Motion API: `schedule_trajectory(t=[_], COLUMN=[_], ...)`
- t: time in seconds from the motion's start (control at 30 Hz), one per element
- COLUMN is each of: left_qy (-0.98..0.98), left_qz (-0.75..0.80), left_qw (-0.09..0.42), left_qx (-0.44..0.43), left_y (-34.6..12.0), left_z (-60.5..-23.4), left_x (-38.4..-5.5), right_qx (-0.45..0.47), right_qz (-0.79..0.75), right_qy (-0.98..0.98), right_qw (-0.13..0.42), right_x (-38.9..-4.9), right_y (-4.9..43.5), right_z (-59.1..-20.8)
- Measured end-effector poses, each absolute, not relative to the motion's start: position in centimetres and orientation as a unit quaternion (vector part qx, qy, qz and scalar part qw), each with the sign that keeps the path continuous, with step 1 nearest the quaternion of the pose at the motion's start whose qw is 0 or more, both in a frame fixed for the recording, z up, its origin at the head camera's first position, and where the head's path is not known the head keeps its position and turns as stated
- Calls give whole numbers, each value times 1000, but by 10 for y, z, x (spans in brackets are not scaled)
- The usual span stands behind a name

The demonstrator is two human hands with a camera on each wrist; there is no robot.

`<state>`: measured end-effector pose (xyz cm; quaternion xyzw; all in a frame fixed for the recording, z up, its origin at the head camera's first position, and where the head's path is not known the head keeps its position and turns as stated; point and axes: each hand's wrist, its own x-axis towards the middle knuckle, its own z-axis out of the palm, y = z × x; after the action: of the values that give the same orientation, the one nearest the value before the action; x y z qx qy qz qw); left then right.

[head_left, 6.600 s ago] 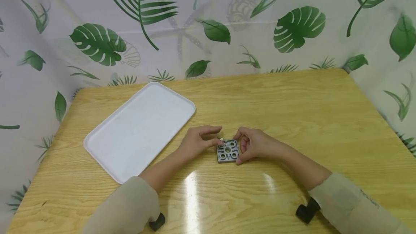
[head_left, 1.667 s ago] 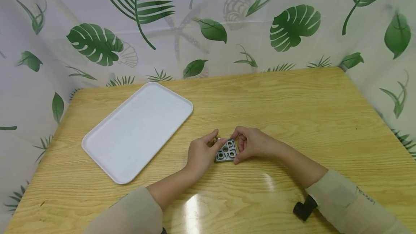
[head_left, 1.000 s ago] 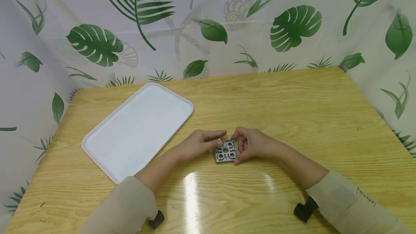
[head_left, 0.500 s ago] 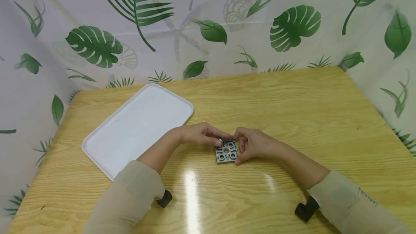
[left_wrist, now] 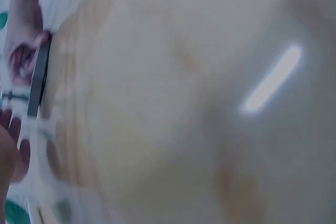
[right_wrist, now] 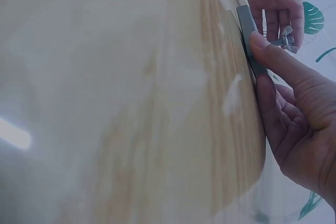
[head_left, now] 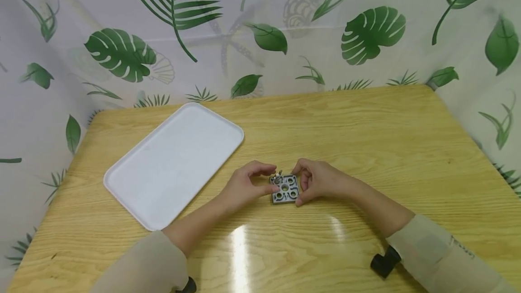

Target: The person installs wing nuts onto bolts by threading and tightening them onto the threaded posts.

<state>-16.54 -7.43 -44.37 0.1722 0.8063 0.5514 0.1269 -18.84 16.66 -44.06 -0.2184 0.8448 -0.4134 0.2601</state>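
A square grey plate (head_left: 286, 193) with round holes lies on the wooden table. At its far left corner a wing nut (head_left: 277, 177) sits on a bolt; the right wrist view shows this wing nut (right_wrist: 287, 39) standing out from the plate's face. My right hand (head_left: 321, 180) holds the plate by its right edge, thumb at the near corner and forefinger at the far one. Around the wing nut, my left hand (head_left: 244, 185) has its thumb and forefinger spread apart, with a visible gap to the nut. Whether the left thumb touches the plate I cannot tell.
A white tray (head_left: 175, 162) lies to the left of the hands on the wooden table (head_left: 366, 134). Behind the table hangs a leaf-patterned cloth (head_left: 309, 53). Black fittings (head_left: 384, 262) stick out at the sleeves.
Half a second ago the left fingers were at the wing nut with the wrist farther forward. They have since spread, and the wrist has dropped back. The right hand keeps its hold.
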Motion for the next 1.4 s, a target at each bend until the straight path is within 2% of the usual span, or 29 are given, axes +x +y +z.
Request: schedule_trajectory(t=[0.2,0.3,0.47,0.73,0.87,1.0,1.2,1.4], left_qy=[849,865,863,856,853,850,837,801], left_qz=[515,482,480,485,491,499,511,512], left_qw=[-29,-85,-124,-144,-127,-83,27,167], left_qx=[112,106,93,106,122,145,193,263], left_y=[-50,-42,-36,-36,-39,-46,-59,-72], left_z=[-454,-460,-465,-467,-469,-468,-466,-458], left_x=[-146,-145,-148,-150,-151,-155,-170,-192], right_qx=[-221,-224,-226,-226,-227,-223,-216,-211], right_qz=[-407,-405,-405,-408,-407,-405,-405,-405], right_qy=[847,849,850,848,848,849,849,849], right_qw=[260,255,251,251,254,257,263,266], right_x=[-190,-191,-193,-193,-192,-191,-191,-190], right_y=[168,169,169,168,168,166,166,165], right_z=[-439,-439,-439,-439,-440,-441,-439,-438])
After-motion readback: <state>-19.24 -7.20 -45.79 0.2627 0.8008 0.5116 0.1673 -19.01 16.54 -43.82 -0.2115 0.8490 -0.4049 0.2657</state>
